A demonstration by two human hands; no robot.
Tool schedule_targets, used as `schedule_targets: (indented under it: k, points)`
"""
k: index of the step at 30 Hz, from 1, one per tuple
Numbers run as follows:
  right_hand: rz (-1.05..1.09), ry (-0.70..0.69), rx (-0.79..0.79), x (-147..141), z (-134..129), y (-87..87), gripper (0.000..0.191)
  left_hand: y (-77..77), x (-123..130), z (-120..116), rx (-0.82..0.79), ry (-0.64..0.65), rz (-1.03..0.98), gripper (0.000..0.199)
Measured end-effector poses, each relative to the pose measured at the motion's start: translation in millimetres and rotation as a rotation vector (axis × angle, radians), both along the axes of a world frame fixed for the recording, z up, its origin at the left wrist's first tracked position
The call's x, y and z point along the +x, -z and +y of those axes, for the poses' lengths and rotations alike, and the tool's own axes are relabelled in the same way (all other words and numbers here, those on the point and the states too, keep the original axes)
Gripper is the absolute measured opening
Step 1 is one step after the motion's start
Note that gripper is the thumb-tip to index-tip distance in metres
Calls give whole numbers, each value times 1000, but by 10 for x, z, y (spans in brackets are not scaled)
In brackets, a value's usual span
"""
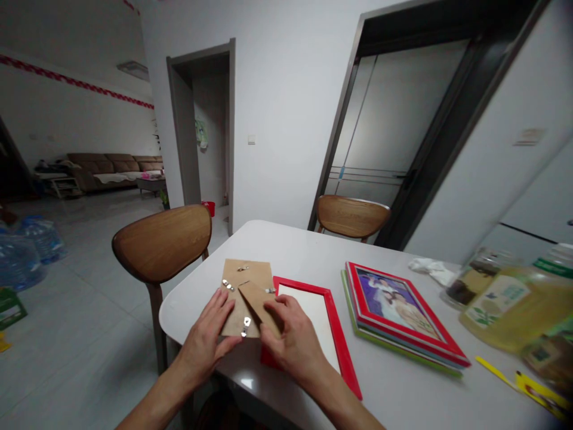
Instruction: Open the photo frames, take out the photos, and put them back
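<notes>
A brown picture-frame backing board (233,316) with several metal clips lies by the left part of a red picture frame (333,310). My left hand (208,325) grips the board's left side, fingertips on its face and thumb at the lower edge. Hinged on the board is a brown stand leg (257,301), raised at an angle. My right hand (290,334) is closed on this leg between thumb and fingers. The red frame shows a white inside, and my right hand and forearm cover part of it.
Stacked picture frames (403,304), the top one red with a photo, sit on the white table (308,245). On the right stand a large bottle of yellow liquid (504,304), a glass jar (478,275), white tissue (432,269) and yellow-handled tools (537,388). Wooden chairs (165,242) flank the table.
</notes>
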State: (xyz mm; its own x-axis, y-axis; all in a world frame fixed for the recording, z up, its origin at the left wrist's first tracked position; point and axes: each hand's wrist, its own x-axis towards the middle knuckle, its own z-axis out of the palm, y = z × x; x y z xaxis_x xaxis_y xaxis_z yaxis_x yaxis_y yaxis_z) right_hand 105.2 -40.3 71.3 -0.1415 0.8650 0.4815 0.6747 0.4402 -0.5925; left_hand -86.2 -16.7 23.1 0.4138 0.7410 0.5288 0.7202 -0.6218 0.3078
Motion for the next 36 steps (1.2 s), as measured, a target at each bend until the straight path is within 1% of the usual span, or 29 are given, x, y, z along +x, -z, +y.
schedule_targets:
  k: [1, 3, 7, 10, 15, 18, 22, 26, 29, 31, 34, 36]
  points:
    - [-14, 33, 4, 120, -34, 5, 28, -39, 127, -16, -21, 30, 6, 52]
    - [-60, 109, -14, 375, -98, 74, 28, -52, 394, -40, -74, 91, 18, 53]
    - [-144, 240, -89, 805, -208, 308, 28, 66, 850, -60, -193, 183, 49, 53]
    - [-181, 290, -119, 960, -240, 457, 29, 123, 1029, -45, -241, 198, 64, 53]
    - [-209, 296, -89, 993, -195, 628, 31, 81, 1082, 24, -267, 161, 119, 51]
    - [-203, 299, -51, 997, -173, 711, 31, 47, 1067, 41, -312, 160, 128, 51]
    - [-206, 316, -12, 1024, -177, 795, 30, 38, 1052, 29, -381, 152, 113, 48]
    - [-248, 321, 2, 1011, -192, 810, 30, 50, 1052, 32, -380, 157, 116, 47]
    - [-274, 326, -9, 965, -187, 783, 30, 84, 1056, 59, -354, 164, 69, 44]
    - [-295, 336, -18, 933, -171, 769, 29, 117, 1058, 85, -328, 154, 34, 39]
    - [-326, 341, -27, 918, -141, 768, 28, 161, 1053, 114, -297, 146, 36, 29]
    - [-335, 312, -27, 932, -129, 774, 27, 179, 1043, 117, -289, 153, 41, 25]
